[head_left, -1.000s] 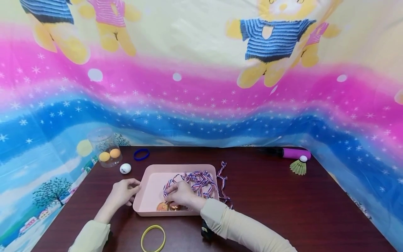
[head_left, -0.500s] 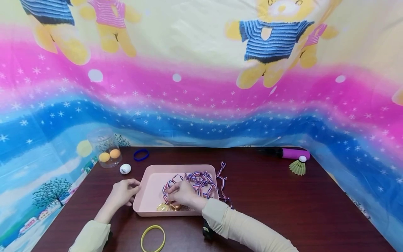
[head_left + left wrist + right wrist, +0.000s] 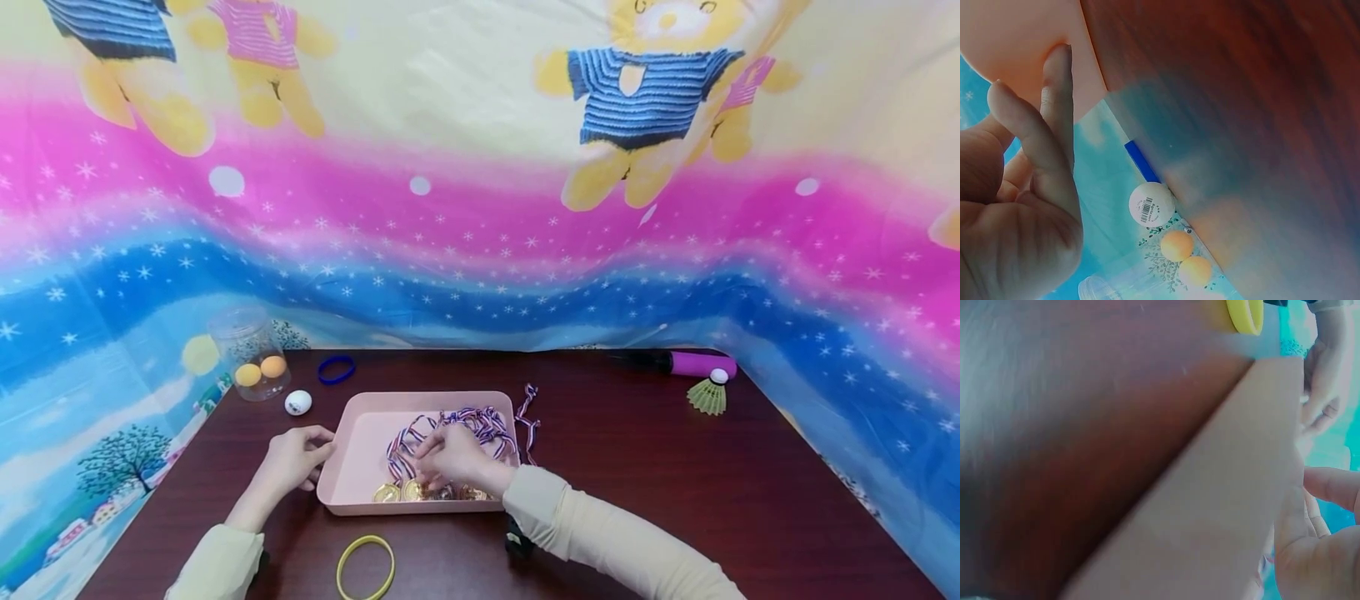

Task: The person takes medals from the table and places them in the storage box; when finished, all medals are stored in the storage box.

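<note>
Medals (image 3: pixel 408 491) lie partly hidden under the right hand (image 3: pixel 456 460), grip unclear; left hand (image 3: pixel 291 461) holds the tray (image 3: pixel 358 433).

My sleeves (image 3: pixel 600 533) are pale cream. The tray (image 3: pixel 352 467) is soft pink, and the ribbons (image 3: pixel 480 425) in it are striped red, white and blue above gold medals (image 3: pixel 397 492). The counter (image 3: pixel 675 483) is dark reddish brown. One wristband (image 3: pixel 365 567) is yellow, another (image 3: pixel 337 368) blue. The ball (image 3: pixel 298 402) is white, and the two in the clear jar (image 3: pixel 251 350) are orange. The shuttlecock (image 3: pixel 708 396) is yellow-green, beside a magenta-and-black handle (image 3: pixel 675 363).
</note>
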Demonstrator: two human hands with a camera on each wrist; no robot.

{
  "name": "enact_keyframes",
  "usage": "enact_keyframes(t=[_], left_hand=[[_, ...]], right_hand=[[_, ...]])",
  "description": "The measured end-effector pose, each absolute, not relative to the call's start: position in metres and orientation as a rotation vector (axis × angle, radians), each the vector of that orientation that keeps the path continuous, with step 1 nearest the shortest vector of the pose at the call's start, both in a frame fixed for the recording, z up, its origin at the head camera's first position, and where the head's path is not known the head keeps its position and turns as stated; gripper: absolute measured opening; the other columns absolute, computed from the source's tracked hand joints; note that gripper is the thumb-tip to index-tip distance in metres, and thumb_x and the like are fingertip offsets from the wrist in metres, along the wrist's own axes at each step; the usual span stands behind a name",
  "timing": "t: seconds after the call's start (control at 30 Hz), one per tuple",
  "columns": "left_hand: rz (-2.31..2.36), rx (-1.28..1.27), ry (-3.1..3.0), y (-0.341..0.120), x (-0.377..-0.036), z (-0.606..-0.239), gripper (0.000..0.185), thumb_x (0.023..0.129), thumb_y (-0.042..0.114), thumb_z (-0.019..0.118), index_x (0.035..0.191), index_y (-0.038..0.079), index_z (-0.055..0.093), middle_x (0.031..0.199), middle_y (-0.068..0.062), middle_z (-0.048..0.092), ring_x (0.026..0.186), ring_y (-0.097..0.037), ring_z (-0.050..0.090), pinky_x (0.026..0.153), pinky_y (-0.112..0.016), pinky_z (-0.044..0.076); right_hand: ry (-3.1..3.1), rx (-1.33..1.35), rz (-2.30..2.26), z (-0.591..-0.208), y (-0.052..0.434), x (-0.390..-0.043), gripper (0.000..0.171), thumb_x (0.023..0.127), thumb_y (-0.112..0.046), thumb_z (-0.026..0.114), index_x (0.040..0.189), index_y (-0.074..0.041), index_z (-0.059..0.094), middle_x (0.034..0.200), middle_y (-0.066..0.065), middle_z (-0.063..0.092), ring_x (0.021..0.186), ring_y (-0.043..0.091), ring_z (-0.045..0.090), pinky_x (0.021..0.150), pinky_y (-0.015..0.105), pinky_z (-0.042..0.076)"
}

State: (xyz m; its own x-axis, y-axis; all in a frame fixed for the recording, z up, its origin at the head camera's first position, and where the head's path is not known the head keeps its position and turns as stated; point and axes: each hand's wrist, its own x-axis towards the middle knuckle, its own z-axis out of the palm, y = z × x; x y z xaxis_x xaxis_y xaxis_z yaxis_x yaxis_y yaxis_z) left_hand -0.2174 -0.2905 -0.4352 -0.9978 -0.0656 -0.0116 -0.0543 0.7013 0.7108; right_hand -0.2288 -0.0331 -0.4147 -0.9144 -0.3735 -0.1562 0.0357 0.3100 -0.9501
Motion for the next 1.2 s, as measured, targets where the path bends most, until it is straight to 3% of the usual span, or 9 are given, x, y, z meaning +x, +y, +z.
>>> enact_keyframes(t=[0.27,0.5,0.9,1.2], left_hand=[[-1.206,0.087,-2.886,-0.290,-0.217,-0.433,0.023,0.093,0.013,0.059,0.109,-0.002,0.065,0.072,-0.008,0.069,0.051,-0.014,0.062,0.043,-0.030,0.054],[-1.200,0.081,-2.881,-0.290,-0.218,-0.435,0.024,0.093,0.014,0.059,0.110,-0.002,0.064,0.072,-0.008,0.069,0.051,-0.014,0.062,0.043,-0.030,0.053],[-1.199,0.068,-2.879,-0.292,-0.216,-0.436,0.024,0.093,0.014,0.059,0.109,-0.002,0.065,0.072,-0.007,0.069,0.051,-0.015,0.062,0.043,-0.030,0.054],[-1.201,0.072,-2.878,-0.291,-0.217,-0.436,0.023,0.093,0.014,0.059,0.109,-0.002,0.065,0.072,-0.007,0.069,0.051,-0.015,0.063,0.043,-0.030,0.054]], right_hand=[[2.341,-0.387,-1.588,-0.387,0.001,-0.252,0.012,0.083,0.005,0.065,0.095,0.009,0.064,0.084,0.024,0.069,0.063,0.024,0.070,0.056,0.036,0.060],[2.399,-0.258,-1.640,-0.378,0.050,-0.274,0.015,0.085,0.002,0.065,0.098,0.009,0.064,0.094,0.030,0.068,0.065,0.025,0.071,0.059,0.037,0.060],[2.545,-0.061,-1.466,-0.412,0.116,-0.273,0.006,0.084,-0.002,0.065,0.087,0.002,0.068,0.074,0.011,0.070,0.056,0.014,0.067,0.047,0.029,0.056],[2.668,-0.034,-1.063,-0.416,0.132,-0.241,0.034,0.091,-0.035,0.064,0.079,-0.004,0.068,0.067,0.007,0.067,0.053,0.017,0.066,0.047,0.034,0.055]])
